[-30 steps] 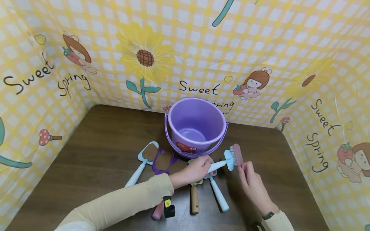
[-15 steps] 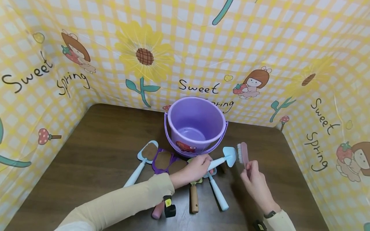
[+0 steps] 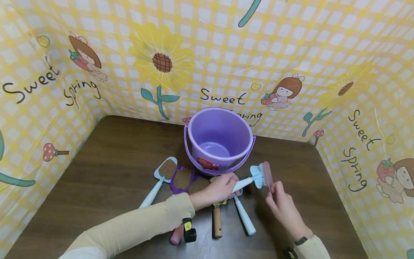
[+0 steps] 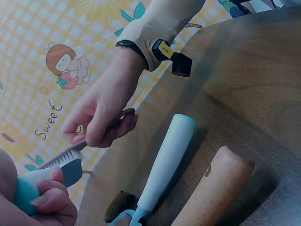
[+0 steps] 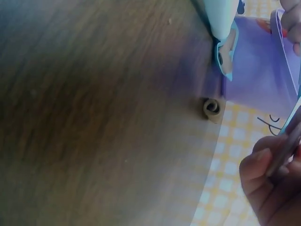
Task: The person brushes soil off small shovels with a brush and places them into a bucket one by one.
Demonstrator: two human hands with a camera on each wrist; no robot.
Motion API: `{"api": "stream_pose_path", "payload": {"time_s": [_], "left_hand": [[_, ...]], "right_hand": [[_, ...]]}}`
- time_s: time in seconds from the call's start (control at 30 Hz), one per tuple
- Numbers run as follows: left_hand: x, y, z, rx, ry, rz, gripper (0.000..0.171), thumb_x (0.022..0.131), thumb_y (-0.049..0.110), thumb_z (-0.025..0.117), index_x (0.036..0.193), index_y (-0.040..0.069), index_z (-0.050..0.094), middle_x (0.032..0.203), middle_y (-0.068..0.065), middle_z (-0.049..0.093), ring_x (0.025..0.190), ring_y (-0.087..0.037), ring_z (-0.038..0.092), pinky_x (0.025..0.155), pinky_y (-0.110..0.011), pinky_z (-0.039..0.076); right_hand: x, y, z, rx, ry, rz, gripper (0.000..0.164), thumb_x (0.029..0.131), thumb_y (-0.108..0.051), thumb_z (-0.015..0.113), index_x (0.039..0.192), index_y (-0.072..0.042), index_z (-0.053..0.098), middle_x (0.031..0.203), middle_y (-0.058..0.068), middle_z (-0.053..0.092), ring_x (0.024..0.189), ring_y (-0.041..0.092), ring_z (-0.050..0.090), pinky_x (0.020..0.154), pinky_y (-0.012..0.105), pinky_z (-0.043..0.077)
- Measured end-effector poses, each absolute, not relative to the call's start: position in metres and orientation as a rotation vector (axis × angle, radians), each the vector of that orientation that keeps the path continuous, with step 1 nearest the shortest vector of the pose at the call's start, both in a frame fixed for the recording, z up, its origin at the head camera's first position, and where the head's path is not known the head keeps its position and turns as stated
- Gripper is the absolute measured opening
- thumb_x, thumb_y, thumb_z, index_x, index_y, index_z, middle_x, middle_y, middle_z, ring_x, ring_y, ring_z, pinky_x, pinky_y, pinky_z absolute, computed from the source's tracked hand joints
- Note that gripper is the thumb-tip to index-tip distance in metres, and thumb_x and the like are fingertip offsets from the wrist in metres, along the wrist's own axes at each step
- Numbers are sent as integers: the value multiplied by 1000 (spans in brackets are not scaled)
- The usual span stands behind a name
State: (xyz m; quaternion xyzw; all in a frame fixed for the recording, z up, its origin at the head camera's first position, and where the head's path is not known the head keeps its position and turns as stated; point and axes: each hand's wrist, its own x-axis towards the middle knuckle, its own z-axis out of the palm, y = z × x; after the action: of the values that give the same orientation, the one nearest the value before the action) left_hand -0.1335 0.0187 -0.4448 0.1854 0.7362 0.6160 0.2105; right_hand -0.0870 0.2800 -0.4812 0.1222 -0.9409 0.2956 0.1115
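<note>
My left hand (image 3: pixel 223 187) grips the handle of a small light-blue toy shovel (image 3: pixel 257 176), raised in front of the bucket with its blade toward the right. In my right hand (image 3: pixel 285 205), thumb and fingers pinch the handle end of a pink brush (image 3: pixel 267 172). Its white bristles (image 4: pixel 70 158) meet the shovel's blade in the head view. The purple bucket (image 3: pixel 220 131) stands upright behind the hands, handle lowered at the front. From the right wrist, the brush shows only as a dark handle between the fingers.
Several sand tools lie before the bucket: a light-blue shovel (image 3: pixel 152 194), a purple-rimmed one (image 3: pixel 173 182), a wooden-handled one (image 3: pixel 217 223) and another light-blue-handled one (image 3: pixel 244 217). A pink handle (image 3: pixel 176 235) sits under the left forearm. A brown curled piece (image 5: pixel 212 109) lies nearby. Patterned cloth walls surround the table.
The brush moved right, off the shovel's blade, half a second ago and is now back left against it. The shovel's blade tilted a little and returned. The left hand stays in place.
</note>
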Motion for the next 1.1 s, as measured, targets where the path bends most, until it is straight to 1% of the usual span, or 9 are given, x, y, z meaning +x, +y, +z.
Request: {"api": "stream_pose_path", "payload": {"time_s": [0.17, 0.4, 0.5, 0.63, 0.87, 1.0, 1.1], "left_hand": [[-133, 18, -446, 529, 2009, 1725, 25, 109, 7, 37, 105, -4, 59, 76, -6, 66, 52, -8, 45, 46, -22, 36], [-132, 19, -449, 511, 2011, 1735, 25, 109, 7, 38, 104, -5, 60, 76, -7, 67, 54, -8, 47, 48, -21, 38], [-133, 19, -448, 497, 1992, 1737, 25, 109, 7, 38, 103, -4, 59, 76, -5, 66, 54, -8, 46, 47, -21, 37], [-132, 20, -447, 498, 1965, 1732, 24, 108, 7, 37, 101, -3, 58, 75, -3, 65, 54, -8, 45, 46, -20, 36], [-131, 18, -445, 522, 1961, 1742, 23, 109, 8, 39, 102, -3, 59, 77, -10, 68, 55, -8, 45, 47, -22, 35], [-131, 18, -445, 529, 2005, 1723, 24, 108, 8, 39, 101, -3, 59, 77, -11, 69, 53, -7, 45, 47, -21, 36], [-129, 17, -444, 522, 2034, 1703, 24, 108, 8, 40, 99, -2, 60, 76, -9, 69, 51, -7, 44, 46, -20, 36]], "right_hand": [[-86, 282, -482, 312, -2752, 824, 26, 91, 7, 63, 101, -8, 44, 65, -7, 38, 53, 1, 39, 45, 23, 35], [-82, 274, -474, 481, -2789, 902, 33, 90, 8, 69, 105, -10, 46, 76, -4, 47, 59, 0, 45, 46, 21, 40], [-82, 275, -476, 463, -2792, 894, 32, 90, 8, 68, 105, -10, 46, 74, -4, 46, 58, 1, 44, 46, 21, 40], [-84, 281, -482, 380, -2772, 869, 28, 91, 7, 65, 103, -8, 45, 67, -7, 40, 54, 1, 41, 46, 23, 38], [-87, 287, -480, 284, -2759, 796, 26, 91, 6, 63, 99, -7, 43, 63, -8, 36, 53, 2, 39, 46, 24, 36], [-86, 283, -473, 320, -2756, 820, 27, 91, 6, 65, 101, -9, 45, 64, -9, 37, 54, 1, 40, 46, 23, 36], [-84, 276, -469, 414, -2761, 871, 29, 90, 6, 67, 102, -10, 46, 68, -8, 42, 55, 1, 42, 45, 23, 39]]}}
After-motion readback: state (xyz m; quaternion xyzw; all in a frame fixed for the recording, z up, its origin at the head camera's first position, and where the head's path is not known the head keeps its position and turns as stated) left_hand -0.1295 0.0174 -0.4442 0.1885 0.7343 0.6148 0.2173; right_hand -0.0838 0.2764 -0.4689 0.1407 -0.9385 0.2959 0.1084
